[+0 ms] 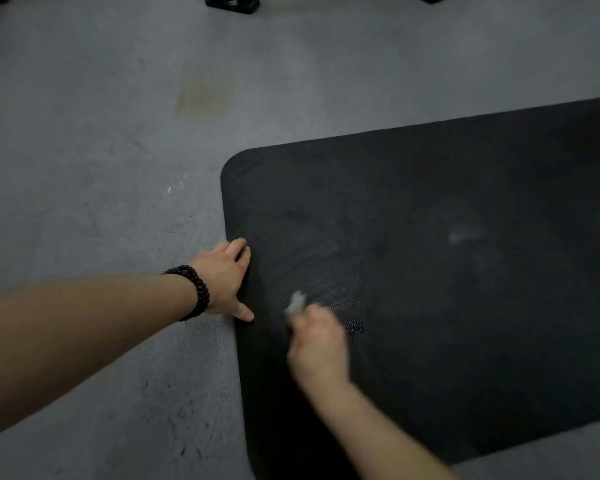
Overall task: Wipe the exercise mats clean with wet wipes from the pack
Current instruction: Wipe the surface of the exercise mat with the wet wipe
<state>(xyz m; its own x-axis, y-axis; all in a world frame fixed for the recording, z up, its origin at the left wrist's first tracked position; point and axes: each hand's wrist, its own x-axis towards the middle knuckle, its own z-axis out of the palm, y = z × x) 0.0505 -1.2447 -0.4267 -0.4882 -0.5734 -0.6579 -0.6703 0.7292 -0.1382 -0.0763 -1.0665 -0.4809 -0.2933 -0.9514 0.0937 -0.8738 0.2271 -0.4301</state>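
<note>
just white wipe (296, 301) in curled right grip (317, 344) on mat (430, 271), left grip (224, 278) flat at edge

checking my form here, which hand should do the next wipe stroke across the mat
Right. The right hand already grips the wet wipe on the black mat, while the left hand is braced at the mat's edge, steadying it.

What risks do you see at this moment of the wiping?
The left hand presses only the mat's edge, so hard strokes may shift or wrinkle it. The wipe in the right hand is bunched small, so it may miss the pale smudge farther right.
</note>
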